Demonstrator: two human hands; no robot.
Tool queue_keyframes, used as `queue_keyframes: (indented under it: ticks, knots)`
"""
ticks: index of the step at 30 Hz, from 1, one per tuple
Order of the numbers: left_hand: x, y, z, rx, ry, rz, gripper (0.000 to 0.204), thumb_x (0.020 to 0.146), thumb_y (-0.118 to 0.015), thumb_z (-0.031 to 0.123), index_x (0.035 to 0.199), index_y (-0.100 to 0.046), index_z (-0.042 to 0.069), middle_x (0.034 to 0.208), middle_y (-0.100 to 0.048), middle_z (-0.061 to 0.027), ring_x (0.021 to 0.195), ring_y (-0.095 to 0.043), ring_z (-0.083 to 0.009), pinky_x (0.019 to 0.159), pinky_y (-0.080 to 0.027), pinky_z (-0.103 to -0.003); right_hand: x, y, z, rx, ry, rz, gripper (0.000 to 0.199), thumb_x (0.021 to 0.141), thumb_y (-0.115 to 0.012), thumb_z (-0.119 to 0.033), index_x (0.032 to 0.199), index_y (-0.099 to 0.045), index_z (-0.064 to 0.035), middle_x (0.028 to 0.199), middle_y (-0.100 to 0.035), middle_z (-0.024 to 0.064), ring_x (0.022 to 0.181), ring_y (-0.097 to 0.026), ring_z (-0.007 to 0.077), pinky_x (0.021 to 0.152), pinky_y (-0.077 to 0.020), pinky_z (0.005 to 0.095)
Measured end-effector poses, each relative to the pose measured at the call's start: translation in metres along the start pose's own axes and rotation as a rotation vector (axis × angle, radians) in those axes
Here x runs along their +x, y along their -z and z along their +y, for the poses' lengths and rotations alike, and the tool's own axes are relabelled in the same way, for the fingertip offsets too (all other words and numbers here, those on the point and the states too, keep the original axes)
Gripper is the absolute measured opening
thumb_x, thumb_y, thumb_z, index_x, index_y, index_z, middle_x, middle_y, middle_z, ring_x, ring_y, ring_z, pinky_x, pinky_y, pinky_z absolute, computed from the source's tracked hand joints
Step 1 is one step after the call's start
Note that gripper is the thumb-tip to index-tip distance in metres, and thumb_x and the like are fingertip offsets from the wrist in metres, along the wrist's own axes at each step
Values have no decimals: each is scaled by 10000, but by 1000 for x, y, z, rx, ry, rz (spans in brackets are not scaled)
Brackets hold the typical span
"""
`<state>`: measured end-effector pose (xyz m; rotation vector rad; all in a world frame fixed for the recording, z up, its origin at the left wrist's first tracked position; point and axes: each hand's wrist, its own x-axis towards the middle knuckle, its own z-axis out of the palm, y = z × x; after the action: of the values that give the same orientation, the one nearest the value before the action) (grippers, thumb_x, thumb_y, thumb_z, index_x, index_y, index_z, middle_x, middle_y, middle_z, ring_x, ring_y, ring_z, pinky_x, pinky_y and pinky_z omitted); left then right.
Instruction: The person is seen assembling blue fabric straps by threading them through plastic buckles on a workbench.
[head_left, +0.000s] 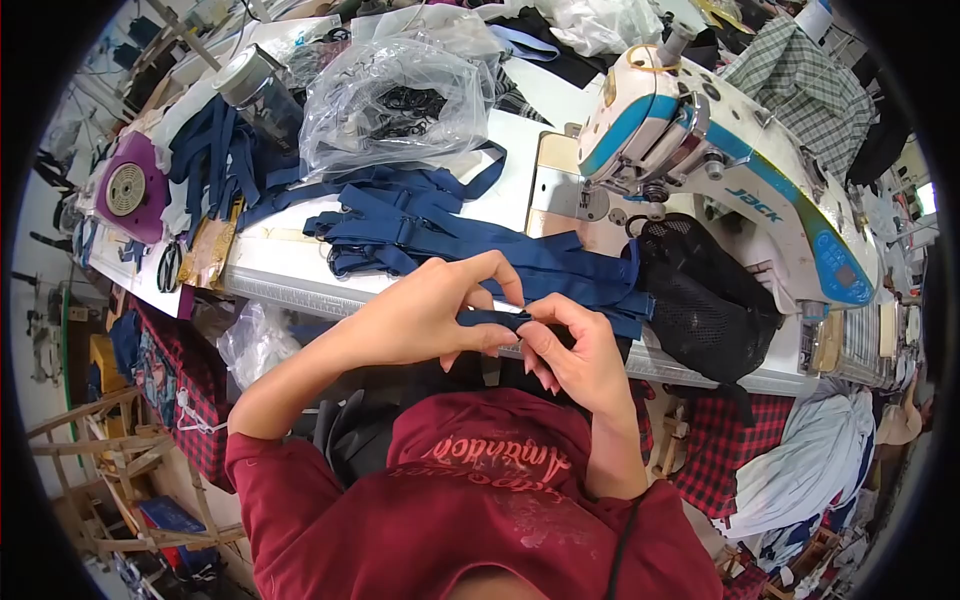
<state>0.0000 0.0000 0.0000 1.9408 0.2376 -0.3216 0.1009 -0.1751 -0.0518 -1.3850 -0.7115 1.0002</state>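
Observation:
My left hand (440, 308) and my right hand (575, 350) meet just in front of the table's near edge. Between them is a short stretch of navy webbing strap (485, 319), pinched by the fingers of both hands. A small dark piece seems to sit on the strap at the right fingertips, too small to make out. Just beyond my hands, a pile of navy straps (470, 240) lies across the table, with dark buckles or sliders at its left end. The pile's right end reaches the table edge beside black mesh fabric (705, 300).
A white and blue sewing machine (765, 190) stands at the right. Behind the straps sits a clear plastic bag (335, 125) of small black parts, near a lidded jar (265, 95). A purple device (130, 190) with a round grille is far left. Red-black checked cloth hangs below the table.

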Motion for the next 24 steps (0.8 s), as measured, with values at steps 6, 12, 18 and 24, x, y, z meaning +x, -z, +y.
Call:
queue_keyframes:
  ticks: [6,12,18,24]
  knots:
    - [-24,23,-19,-114,150,121,364,799,-655,122,1114,-482,65,613,-608,-20,451,-514,-56,384,-368,-192,4,28,4,-59,-22,398,128,877,-582,-134,825,-579,-17,567,-524,-3,421,-437,25,360,-304,178]
    - [-91,76,-100,-324,-38,303,385,737,-722,165,1021,-520,2,542,-532,27,405,-464,-17,352,-270,-152,11,43,8,-110,19,435,168,887,-577,-147,807,-571,0,555,-515,7,401,-426,30,354,-294,182]
    - [-121,105,-125,-282,59,586,323,777,-716,249,950,-550,33,607,-509,49,476,-457,-8,409,-271,-137,14,48,10,-163,12,520,168,888,-568,-142,793,-548,-5,547,-516,17,390,-420,35,344,-282,185]
    - [-108,134,-132,-83,6,794,187,848,-627,196,916,-554,39,628,-471,74,529,-387,4,477,-277,-157,14,48,17,-318,33,587,189,905,-545,-165,804,-533,-5,547,-501,19,364,-404,42,314,-259,190]
